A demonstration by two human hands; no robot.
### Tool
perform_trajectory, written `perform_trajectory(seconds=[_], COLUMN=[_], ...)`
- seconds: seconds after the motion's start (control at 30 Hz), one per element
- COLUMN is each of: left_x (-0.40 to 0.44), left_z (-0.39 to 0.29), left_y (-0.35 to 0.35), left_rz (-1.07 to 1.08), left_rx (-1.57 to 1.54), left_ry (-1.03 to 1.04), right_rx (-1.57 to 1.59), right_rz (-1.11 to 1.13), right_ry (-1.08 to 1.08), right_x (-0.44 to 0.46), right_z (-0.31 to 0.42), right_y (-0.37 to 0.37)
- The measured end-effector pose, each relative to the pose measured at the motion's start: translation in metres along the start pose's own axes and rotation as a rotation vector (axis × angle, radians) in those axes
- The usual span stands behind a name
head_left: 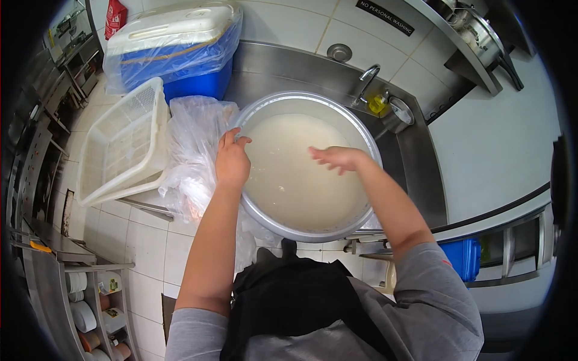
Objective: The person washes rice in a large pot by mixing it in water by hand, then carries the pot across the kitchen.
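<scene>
A large round metal pot (295, 233) stands at the sink, filled with cloudy, whitish liquid (301, 180). Whatever lies beneath the liquid's surface is hidden. My left hand (233, 159) grips the pot's left rim, with the thumb toward the inside and the fingers around the edge. Above the liquid, right of its middle, my right hand (336, 158) is open with fingers stretched out and slightly apart. It holds nothing that I can see.
Left of the pot lie clear plastic bags (195, 144) and white plastic baskets (123, 144). A blue cooler box (198, 78) with a white lid stands behind them. At the back are a faucet (368, 78), yellow liquid soap (377, 103) and a small metal container (398, 117).
</scene>
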State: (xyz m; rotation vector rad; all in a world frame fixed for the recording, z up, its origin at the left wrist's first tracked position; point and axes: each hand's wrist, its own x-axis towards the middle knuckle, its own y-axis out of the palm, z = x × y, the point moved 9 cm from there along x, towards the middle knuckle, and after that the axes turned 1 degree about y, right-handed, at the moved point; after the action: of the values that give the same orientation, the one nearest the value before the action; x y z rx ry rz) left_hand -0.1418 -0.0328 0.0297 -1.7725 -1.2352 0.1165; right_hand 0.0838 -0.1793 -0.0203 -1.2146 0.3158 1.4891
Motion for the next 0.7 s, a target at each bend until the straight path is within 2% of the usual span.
perform_trajectory(seconds=[0.03, 0.07, 0.13, 0.37, 0.57, 0.63, 0.67, 0.7], left_x=[0.000, 0.000, 0.000, -0.001, -0.001, -0.002, -0.002, -0.002], left_z=[0.001, 0.001, 0.000, -0.002, -0.002, -0.001, -0.001, -0.001], left_y=[0.000, 0.001, 0.000, 0.000, -0.001, -0.001, -0.001, -0.002], left_rz=[0.001, -0.002, -0.005, 0.000, -0.007, -0.017, -0.014, -0.016], left_rx=[-0.005, 0.000, 0.004, 0.011, 0.000, -0.006, -0.010, -0.012], left_ry=[-0.003, -0.002, -0.001, -0.009, -0.005, -0.013, -0.006, -0.003], right_rx=[0.058, 0.056, 0.277, 0.360, 0.289, 0.029, 0.015, -0.030], right_rz=[0.015, 0.015, 0.042, 0.043, -0.006, -0.091, -0.088, -0.022], right_ry=[0.107, 0.111, 0.187, 0.188, 0.177, 0.164, 0.159, -0.021], right_x=[0.002, 0.002, 0.002, 0.017, 0.011, -0.007, -0.022, -0.038], right_z=[-0.030, -0.045, -0.071, -0.089, -0.080, -0.058, -0.047, -0.020], right_y=[-0.010, -0.015, -0.015, 0.003, 0.006, 0.011, 0.019, 0.036])
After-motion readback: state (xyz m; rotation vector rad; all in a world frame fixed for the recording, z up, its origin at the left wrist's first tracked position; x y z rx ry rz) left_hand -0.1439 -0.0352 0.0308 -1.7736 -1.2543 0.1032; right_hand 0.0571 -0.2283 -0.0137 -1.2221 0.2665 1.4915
